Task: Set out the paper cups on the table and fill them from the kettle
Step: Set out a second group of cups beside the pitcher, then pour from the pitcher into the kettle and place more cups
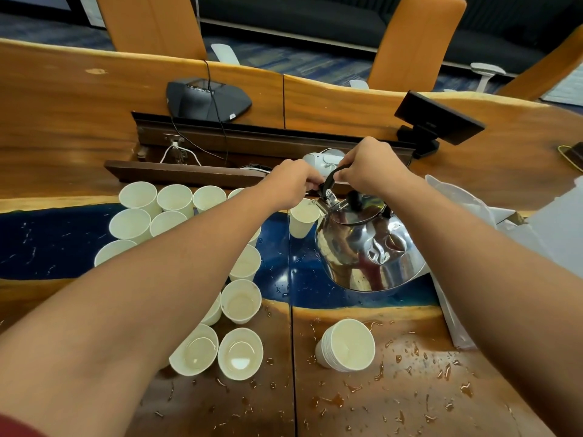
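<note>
A shiny steel kettle (369, 244) hangs tilted above the blue strip of the table (47, 247), its spout at the rim of a white paper cup (303, 219). My right hand (369, 167) grips the kettle's black handle from above. My left hand (293, 181) pinches the black spout lever at the handle's left end. Several white paper cups stand to the left, such as a cup at the back (138, 197) and near cups (241, 353) holding water. My left forearm hides some cups. A nested stack of cups (347, 345) stands at the near right.
Water drops lie scattered over the near wood. A black conference phone (208, 100) and an open cable tray (239, 146) with plugs lie behind the cups. A small black screen (438, 118) stands at the back right. Clear plastic wrap (467, 209) lies right of the kettle.
</note>
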A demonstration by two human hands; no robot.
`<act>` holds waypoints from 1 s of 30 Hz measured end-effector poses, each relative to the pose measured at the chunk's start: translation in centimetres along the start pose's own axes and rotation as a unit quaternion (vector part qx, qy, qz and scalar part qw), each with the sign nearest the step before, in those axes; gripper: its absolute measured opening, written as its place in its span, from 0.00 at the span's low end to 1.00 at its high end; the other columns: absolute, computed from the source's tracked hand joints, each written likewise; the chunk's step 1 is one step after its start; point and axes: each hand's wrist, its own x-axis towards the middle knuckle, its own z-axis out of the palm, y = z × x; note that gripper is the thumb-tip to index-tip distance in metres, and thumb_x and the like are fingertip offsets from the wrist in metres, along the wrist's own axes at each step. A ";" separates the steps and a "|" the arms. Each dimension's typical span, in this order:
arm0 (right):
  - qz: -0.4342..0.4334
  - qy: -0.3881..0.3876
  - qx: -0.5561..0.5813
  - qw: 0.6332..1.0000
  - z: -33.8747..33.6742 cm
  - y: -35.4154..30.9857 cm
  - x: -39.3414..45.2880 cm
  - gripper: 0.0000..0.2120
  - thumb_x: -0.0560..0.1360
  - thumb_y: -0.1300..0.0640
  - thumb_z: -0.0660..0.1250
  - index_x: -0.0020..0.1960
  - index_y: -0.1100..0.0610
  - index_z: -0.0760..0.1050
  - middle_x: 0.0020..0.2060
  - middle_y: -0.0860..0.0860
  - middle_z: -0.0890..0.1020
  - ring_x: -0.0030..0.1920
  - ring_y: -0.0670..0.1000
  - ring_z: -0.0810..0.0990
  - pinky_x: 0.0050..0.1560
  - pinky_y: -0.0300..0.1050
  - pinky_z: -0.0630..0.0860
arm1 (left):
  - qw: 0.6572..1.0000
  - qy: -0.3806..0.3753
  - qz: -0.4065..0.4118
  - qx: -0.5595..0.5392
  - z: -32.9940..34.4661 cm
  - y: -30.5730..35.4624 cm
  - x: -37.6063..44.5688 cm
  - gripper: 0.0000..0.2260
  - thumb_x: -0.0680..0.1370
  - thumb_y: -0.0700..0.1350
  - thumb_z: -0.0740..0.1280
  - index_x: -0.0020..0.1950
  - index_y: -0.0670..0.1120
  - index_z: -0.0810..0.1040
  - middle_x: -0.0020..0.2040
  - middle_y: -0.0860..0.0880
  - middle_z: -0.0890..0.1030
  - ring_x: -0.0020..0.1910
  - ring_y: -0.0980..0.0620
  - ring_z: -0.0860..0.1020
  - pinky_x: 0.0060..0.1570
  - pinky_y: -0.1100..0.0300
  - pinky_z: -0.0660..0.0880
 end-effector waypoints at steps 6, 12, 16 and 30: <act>0.005 -0.001 0.005 1.000 0.1 0.1 0.1 0.12 0.76 0.55 0.73 0.58 0.58 0.83 0.48 0.55 0.84 0.49 0.55 0.81 0.51 0.49 0.80 | 1.000 -0.001 -0.001 -0.002 0.1 -0.1 0.2 0.16 0.82 0.37 0.64 0.66 0.51 0.79 0.63 0.47 0.81 0.61 0.45 0.78 0.62 0.50 0.76; 0.016 0.019 0.051 0.998 0.3 1.2 -0.5 0.11 0.75 0.53 0.73 0.55 0.55 0.84 0.47 0.53 0.84 0.47 0.52 0.80 0.43 0.44 0.73 | 1.000 -0.001 0.011 -0.005 -0.2 0.0 0.0 0.16 0.82 0.37 0.62 0.65 0.53 0.80 0.62 0.47 0.82 0.61 0.46 0.78 0.62 0.49 0.75; 0.019 0.040 0.096 0.994 0.5 1.9 -1.8 0.09 0.76 0.53 0.72 0.54 0.54 0.85 0.42 0.51 0.84 0.43 0.50 0.80 0.42 0.42 0.74 | 0.999 0.006 0.034 -0.004 -0.7 0.4 -0.4 0.17 0.83 0.37 0.60 0.64 0.54 0.81 0.59 0.48 0.83 0.60 0.47 0.78 0.62 0.49 0.75; -0.006 0.141 0.251 0.958 -6.3 5.7 -9.7 0.03 0.75 0.53 0.73 0.49 0.49 0.85 0.35 0.43 0.83 0.26 0.36 0.75 0.30 0.30 0.67 | 0.962 0.137 0.083 -0.220 -2.5 8.6 -5.4 0.13 0.81 0.39 0.61 0.57 0.53 0.82 0.51 0.58 0.83 0.51 0.61 0.78 0.52 0.65 0.75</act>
